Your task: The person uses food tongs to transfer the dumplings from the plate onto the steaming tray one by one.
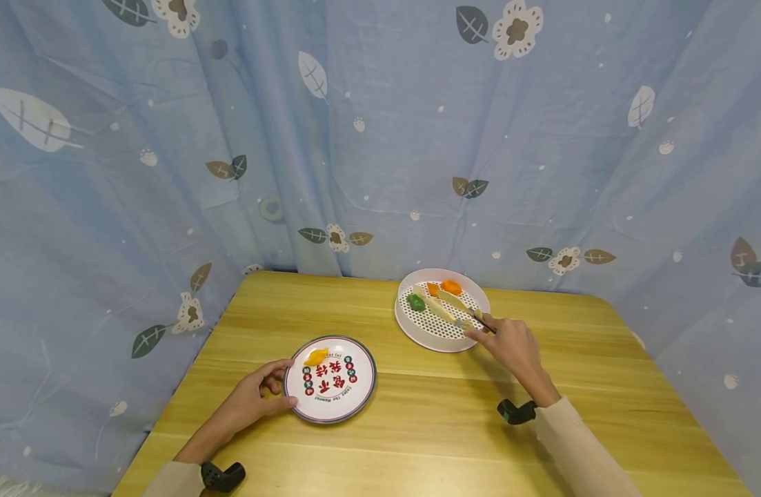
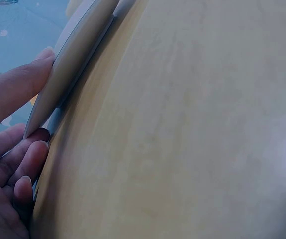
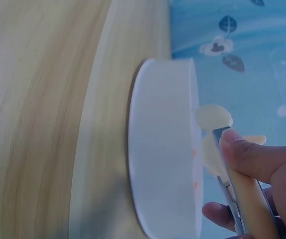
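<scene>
One yellow piece (image 1: 316,356) sits on my printed plate (image 1: 355,395), steadied by my left hand (image 1: 256,397); my right hand (image 1: 510,342) pinches what look like tongs (image 1: 479,320) over the white tray (image 1: 430,338), where several pieces remain.

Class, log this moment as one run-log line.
left hand: holds printed plate rim | right hand: grips tongs over white tray | plate: one yellow piece
</scene>
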The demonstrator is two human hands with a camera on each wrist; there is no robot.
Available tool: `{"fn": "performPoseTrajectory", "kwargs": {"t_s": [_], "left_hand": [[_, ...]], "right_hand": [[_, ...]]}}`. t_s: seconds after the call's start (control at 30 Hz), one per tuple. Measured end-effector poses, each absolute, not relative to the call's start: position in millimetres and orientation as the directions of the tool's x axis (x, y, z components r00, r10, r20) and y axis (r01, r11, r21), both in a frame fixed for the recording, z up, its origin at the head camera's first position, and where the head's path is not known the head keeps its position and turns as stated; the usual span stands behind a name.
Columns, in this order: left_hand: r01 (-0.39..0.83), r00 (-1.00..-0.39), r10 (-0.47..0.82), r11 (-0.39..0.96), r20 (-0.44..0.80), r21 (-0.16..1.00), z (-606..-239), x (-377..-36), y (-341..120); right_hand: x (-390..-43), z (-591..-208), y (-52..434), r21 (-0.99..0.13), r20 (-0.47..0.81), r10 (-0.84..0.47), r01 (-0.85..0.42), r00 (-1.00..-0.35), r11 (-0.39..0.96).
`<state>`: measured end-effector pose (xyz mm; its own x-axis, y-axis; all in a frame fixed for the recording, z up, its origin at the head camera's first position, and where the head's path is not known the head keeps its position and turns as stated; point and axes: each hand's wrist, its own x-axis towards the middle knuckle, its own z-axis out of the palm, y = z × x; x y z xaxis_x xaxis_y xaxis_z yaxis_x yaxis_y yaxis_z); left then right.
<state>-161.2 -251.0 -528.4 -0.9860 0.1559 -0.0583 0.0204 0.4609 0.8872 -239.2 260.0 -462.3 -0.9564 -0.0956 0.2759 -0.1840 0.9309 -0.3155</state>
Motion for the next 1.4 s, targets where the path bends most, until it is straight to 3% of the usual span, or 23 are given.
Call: {"fn": "performPoseTrajectory", "kwargs": {"t_s": [0.67,1.0,1.4], "left_hand": [[0.016,-0.985,0.162,0.459,-0.066,0.888,-528,-163,-252],[0.006,-0.985,0.155,0.458,-0.073,0.889,-529,-163,-252],[0.022,-0.984,0.166,0.452,-0.06,0.892,-531,-163,-253]], "right_hand": [[-216,-455,198,-0.331,0.384,-0.273,-0.408,-0.882,0.851],[-208,-458,173,-0.357,0.34,-0.333,-0.449,-0.879,0.819],[-207,-469,150,-0.296,0.389,-0.433,-0.555,-0.813,0.777]]}}
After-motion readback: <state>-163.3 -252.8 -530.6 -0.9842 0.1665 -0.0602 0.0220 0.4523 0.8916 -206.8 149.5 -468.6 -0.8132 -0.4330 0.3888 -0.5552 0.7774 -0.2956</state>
